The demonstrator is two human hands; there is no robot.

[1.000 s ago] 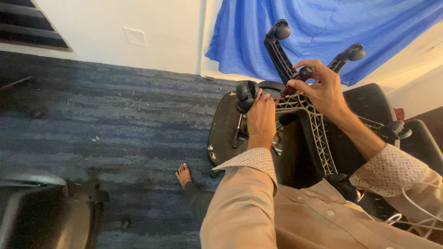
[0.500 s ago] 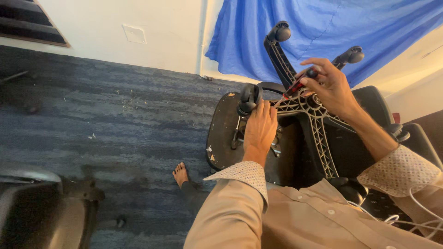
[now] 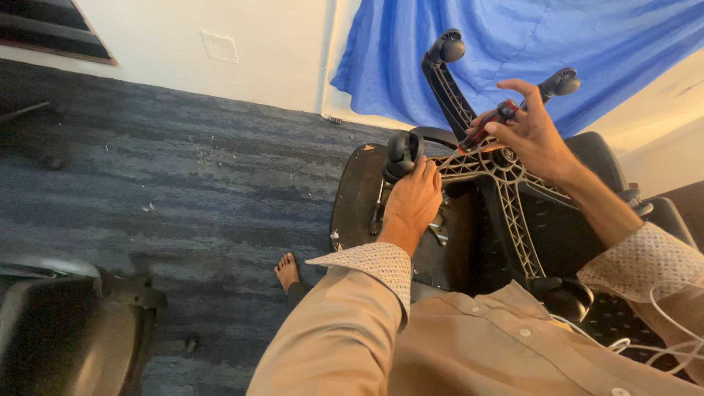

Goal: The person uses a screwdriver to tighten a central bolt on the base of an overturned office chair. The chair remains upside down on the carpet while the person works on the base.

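An upturned black office chair [image 3: 359, 198] lies in front of me, its star-shaped wheel base [image 3: 506, 191] pointing up. My left hand [image 3: 412, 198] rests on the base arm right beside a black caster [image 3: 403, 152], fingers curled over it. My right hand [image 3: 529, 132] is raised above the hub and grips a screwdriver [image 3: 488, 126] with a red and black handle, the shaft angled down towards the base. Other casters [image 3: 447, 48] [image 3: 561, 81] stick up at the far side.
Blue cloth [image 3: 528, 37] hangs on the white wall behind the chair. Dark blue carpet [image 3: 183, 183] covers the floor, with small debris on it. My bare foot [image 3: 287, 270] stands left of the seat. Part of another dark chair [image 3: 59, 330] sits at the lower left. White cables [image 3: 675, 337] hang at right.
My right hand has lifted slightly up and right with the screwdriver. My left hand has stayed by the caster, and the view has shifted a little.
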